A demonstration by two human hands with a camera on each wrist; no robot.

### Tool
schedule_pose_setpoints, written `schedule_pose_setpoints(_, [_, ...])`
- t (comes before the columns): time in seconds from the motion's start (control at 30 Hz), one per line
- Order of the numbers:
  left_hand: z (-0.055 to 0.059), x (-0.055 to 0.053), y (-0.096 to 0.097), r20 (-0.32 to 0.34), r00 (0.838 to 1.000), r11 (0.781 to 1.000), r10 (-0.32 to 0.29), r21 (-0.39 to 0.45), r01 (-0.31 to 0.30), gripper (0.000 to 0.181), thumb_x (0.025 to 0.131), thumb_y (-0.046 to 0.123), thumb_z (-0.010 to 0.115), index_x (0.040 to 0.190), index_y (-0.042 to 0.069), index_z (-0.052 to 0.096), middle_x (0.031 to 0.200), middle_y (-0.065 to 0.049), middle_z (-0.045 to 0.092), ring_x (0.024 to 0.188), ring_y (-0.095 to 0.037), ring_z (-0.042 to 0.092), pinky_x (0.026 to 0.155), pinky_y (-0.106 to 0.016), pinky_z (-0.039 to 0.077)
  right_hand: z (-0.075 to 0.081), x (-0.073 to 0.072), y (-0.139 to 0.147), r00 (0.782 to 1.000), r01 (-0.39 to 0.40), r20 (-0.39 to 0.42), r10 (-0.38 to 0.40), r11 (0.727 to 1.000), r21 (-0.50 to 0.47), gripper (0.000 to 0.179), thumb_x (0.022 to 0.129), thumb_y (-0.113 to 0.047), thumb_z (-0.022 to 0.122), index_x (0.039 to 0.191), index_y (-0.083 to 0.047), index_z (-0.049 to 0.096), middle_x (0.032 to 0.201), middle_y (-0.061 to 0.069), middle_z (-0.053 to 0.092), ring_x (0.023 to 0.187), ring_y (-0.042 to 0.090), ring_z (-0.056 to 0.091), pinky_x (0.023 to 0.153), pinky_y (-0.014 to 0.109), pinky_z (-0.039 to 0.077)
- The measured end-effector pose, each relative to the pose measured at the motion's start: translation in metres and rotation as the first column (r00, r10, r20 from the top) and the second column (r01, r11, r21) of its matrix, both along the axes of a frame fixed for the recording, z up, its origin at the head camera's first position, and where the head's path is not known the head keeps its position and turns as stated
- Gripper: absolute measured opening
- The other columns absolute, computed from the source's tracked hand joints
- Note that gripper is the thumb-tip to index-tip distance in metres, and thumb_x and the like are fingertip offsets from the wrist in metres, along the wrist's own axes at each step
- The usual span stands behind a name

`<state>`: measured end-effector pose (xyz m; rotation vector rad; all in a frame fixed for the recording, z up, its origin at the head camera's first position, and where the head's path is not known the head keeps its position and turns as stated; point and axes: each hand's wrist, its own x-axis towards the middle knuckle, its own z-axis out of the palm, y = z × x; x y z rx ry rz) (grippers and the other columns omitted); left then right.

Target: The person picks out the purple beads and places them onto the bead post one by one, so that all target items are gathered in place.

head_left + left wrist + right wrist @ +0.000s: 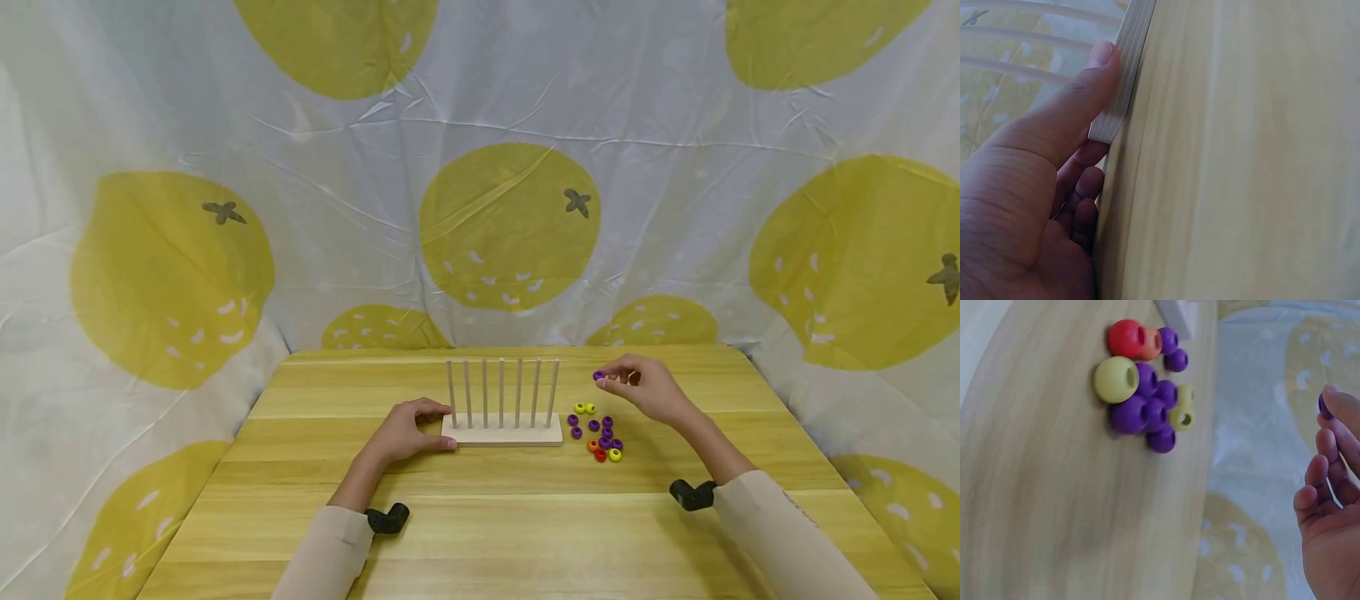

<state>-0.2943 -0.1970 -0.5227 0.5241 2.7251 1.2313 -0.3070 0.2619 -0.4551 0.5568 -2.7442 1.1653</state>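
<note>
Beads (pixel 1155 417): twelve lie loose, right hand (pixel 651 390) pinches another, left hand (pixel 405 430) grips one rack (pixel 502 433).

From the near side of the tabletop (pixel 510 542), the head view looks forward and down, wide enough to catch both far corners and the cloth (pixel 510 225) beyond. The left wrist view, turned sideways, looks closely at the left grip (pixel 405 432) and the left end of the rack (pixel 504 435). The right wrist view, likewise turned, looks past the beads (pixel 605 443) to the far edge; the head view shares both.
</note>
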Motion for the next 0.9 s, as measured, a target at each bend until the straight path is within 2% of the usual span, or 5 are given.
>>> schedule_pose_setpoints(0.23, [0.0, -0.002, 0.001, -0.005, 1.0, 1.0, 0.008, -0.007, -0.008, 0.064, 0.073, 0.048, 0.092, 0.13, 0.026, 0.072, 0.134, 0.002, 0.067, 0.119, -0.02, 0.062, 0.103, -0.045, 0.051, 0.025, -0.001, -0.016, 0.999, -0.015, -0.035, 0.014, 0.999, -0.036, 0.022, 0.097, -0.037, 0.074, 0.109, -0.019, 0.079, 0.092, 0.001, 0.068, 0.071, 0.019, 0.052, 0.061, 0.028, 0.043])
schedule_pose_setpoints(0.5, [-0.001, -0.002, 0.001, 0.002, 1.0, 1.0, 0.016, -0.002, -0.016, 0.065, 0.073, 0.049, 0.092, 0.13, 0.026, 0.072, 0.134, 0.001, 0.068, 0.121, -0.022, 0.063, 0.104, -0.046, 0.051, 0.054, 0.002, -0.038, 0.998, -0.05, -0.029, 0.048, 0.997, -0.053, 0.026, 0.096, -0.046, 0.072, 0.111, -0.026, 0.078, 0.097, -0.001, 0.067, 0.072, 0.022, 0.05, 0.062, 0.03, 0.042])
schedule_pose_setpoints(0.67, [-0.002, -0.002, 0.0, 0.001, 1.0, 1.0, 0.017, -0.007, -0.017, 0.063, 0.073, 0.049, 0.092, 0.129, 0.028, 0.072, 0.134, 0.002, 0.068, 0.12, -0.021, 0.062, 0.103, -0.045, 0.051, 0.065, 0.002, -0.05, 0.994, -0.084, -0.074, 0.079, 0.995, -0.055, 0.022, 0.096, -0.043, 0.073, 0.109, -0.026, 0.079, 0.096, -0.003, 0.066, 0.069, 0.021, 0.049, 0.059, 0.029, 0.04])
schedule_pose_setpoints(0.9, [-0.002, -0.002, 0.001, 0.006, 1.0, 1.0, 0.016, 0.005, -0.016, 0.062, 0.072, 0.048, 0.093, 0.127, 0.028, 0.073, 0.131, 0.003, 0.069, 0.118, -0.02, 0.063, 0.102, -0.045, 0.051, 0.073, 0.003, -0.067, 0.989, -0.123, -0.095, 0.116, 0.99, -0.074, 0.02, 0.096, -0.039, 0.074, 0.109, -0.025, 0.08, 0.096, -0.004, 0.068, 0.071, 0.02, 0.049, 0.06, 0.028, 0.04])
